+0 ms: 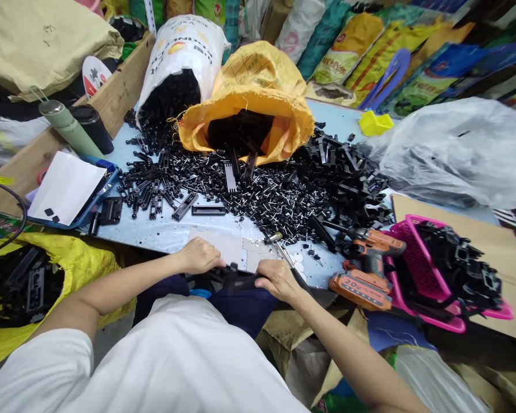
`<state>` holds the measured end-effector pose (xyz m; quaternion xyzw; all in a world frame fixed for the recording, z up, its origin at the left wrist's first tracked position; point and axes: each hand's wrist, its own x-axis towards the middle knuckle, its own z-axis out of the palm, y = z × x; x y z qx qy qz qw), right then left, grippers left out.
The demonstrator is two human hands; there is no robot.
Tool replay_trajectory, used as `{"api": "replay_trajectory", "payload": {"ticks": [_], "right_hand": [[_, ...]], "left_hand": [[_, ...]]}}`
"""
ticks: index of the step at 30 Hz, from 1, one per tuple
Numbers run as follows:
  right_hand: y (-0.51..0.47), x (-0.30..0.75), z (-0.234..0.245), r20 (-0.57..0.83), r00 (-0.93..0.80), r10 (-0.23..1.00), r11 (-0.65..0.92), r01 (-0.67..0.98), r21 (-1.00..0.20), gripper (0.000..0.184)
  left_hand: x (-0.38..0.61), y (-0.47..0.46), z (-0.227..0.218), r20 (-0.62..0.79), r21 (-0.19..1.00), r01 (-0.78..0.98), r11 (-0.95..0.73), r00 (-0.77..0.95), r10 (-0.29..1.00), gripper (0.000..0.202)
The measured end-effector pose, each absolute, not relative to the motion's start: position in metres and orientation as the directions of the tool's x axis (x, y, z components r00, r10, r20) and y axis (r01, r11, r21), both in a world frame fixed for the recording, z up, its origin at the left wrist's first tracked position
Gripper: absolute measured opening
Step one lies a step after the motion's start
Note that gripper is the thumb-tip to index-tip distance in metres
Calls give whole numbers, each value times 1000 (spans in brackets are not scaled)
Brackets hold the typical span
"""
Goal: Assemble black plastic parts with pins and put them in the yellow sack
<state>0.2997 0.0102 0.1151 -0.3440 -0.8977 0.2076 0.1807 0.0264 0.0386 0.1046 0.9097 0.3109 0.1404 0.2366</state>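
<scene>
At the table's near edge, my left hand (199, 256) and my right hand (276, 279) are both closed on one black plastic part (236, 279), one at each end. The part lies level just above my lap. A thin metal tool (284, 248) lies on the table right behind my right hand. Beyond my hands a big heap of small black plastic parts (266, 189) covers the light blue table (163, 232). A grey mat (230, 248) lies flat behind my left hand.
An open yellow sack (258, 97) and a white sack (176, 63) spill black parts at the back. An orange cordless drill (367, 264) and a pink basket (417, 269) of parts stand at right. Bottles (73, 129) and a blue tray (92, 198) are at left.
</scene>
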Motion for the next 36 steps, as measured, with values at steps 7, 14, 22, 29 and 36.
{"api": "replay_trajectory", "payload": {"ticks": [7, 14, 22, 29, 36], "right_hand": [[-25, 215, 107, 406, -423, 810, 508, 162, -846, 71], [82, 159, 40, 418, -422, 805, 584, 438, -683, 37], [226, 168, 50, 109, -715, 691, 722, 673, -163, 49], [191, 196, 77, 383, -599, 704, 696, 689, -201, 52], [82, 220, 13, 266, -726, 634, 758, 651, -31, 34]], "left_hand": [[49, -21, 126, 579, 768, -19, -640, 447, 681, 68], [29, 7, 50, 444, 422, 609, -672, 507, 738, 91], [40, 103, 21, 33, 257, 793, -553, 564, 825, 71], [10, 153, 51, 131, 233, 962, -140, 111, 985, 35], [-106, 102, 29, 24, 212, 869, 447, -462, 887, 33]]}}
